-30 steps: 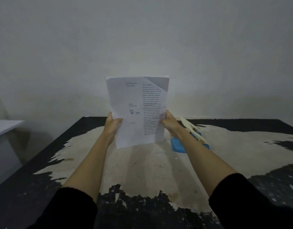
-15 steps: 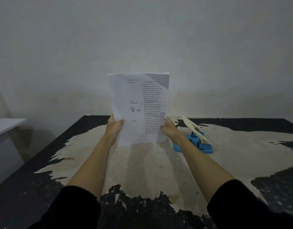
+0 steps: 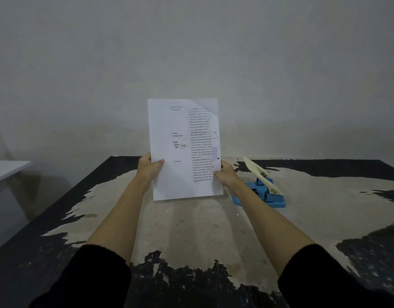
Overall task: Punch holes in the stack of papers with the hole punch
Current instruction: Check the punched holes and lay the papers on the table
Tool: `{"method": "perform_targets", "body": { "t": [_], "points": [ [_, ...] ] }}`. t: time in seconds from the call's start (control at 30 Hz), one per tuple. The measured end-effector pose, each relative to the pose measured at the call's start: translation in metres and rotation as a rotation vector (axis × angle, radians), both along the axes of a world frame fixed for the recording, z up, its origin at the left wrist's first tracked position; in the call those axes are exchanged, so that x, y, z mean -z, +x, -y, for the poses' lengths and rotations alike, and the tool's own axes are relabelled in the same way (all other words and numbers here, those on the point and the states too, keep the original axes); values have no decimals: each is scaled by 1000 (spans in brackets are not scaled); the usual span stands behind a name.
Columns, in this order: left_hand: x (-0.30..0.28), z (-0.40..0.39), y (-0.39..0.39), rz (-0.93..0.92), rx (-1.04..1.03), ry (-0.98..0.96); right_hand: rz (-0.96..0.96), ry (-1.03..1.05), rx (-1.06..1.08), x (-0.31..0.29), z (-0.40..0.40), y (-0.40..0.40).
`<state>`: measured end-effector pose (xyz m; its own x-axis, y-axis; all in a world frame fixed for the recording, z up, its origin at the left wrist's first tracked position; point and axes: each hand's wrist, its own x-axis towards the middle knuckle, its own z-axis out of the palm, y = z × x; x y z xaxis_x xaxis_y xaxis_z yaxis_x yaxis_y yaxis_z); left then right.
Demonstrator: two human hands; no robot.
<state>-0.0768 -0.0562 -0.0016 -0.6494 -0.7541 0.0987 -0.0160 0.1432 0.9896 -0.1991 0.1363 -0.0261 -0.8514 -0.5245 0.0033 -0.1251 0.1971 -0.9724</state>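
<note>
Papers (image 3: 182,150) in a stack stand upright at the centre of the frame, held clear of the table (image 3: 191,230) with the printed face toward the camera; the top right corner of the front sheet is folded over. Head view: the left hand (image 3: 149,168) closes on the lower left edge, thumb on the front sheet and fingers hidden behind; the right hand (image 3: 225,174) closes on the lower right edge in the same way. Both hands thus pinch the stack, and neither touches anything else. The hole punch (image 3: 261,190), blue-based with a pale lever raised at a slant, sits on the table at right of centre, just beyond the right forearm and apart from the paper.

Judged from this pose, the step in hand is squaring the sheets before they go to the punch. To do it well, the grip should loosen slightly so the sheets can settle, and the bottom edge should be tapped on the bare tabletop until all edges lie flush. The folded corner is best flattened first. The edge to be punched should then enter the slot fully and evenly. Whether the sheets are aligned at the back cannot be told from here.
</note>
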Motion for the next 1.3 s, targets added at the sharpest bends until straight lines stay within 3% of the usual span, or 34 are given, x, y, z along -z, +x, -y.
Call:
{"method": "perform_targets", "body": {
  "t": [0.27,0.47,0.87,0.97,1.17,1.3],
  "points": [
    [-11,9,0,195,-84,157,155,132,27,-1,13,8],
    [3,27,-6,377,-128,107,233,213,76,20,31,10],
    [31,39,-38,672,-81,-59,10,447,99,34,55,-5],
    [36,46,-40,649,-85,-62,24,430,90,36,51,-15],
    [56,54,-37,325,-64,80,397,-21,102,29,45,-34],
    [64,50,-35,209,-99,64,408,-175,72,22,46,-40]
  ]
}}
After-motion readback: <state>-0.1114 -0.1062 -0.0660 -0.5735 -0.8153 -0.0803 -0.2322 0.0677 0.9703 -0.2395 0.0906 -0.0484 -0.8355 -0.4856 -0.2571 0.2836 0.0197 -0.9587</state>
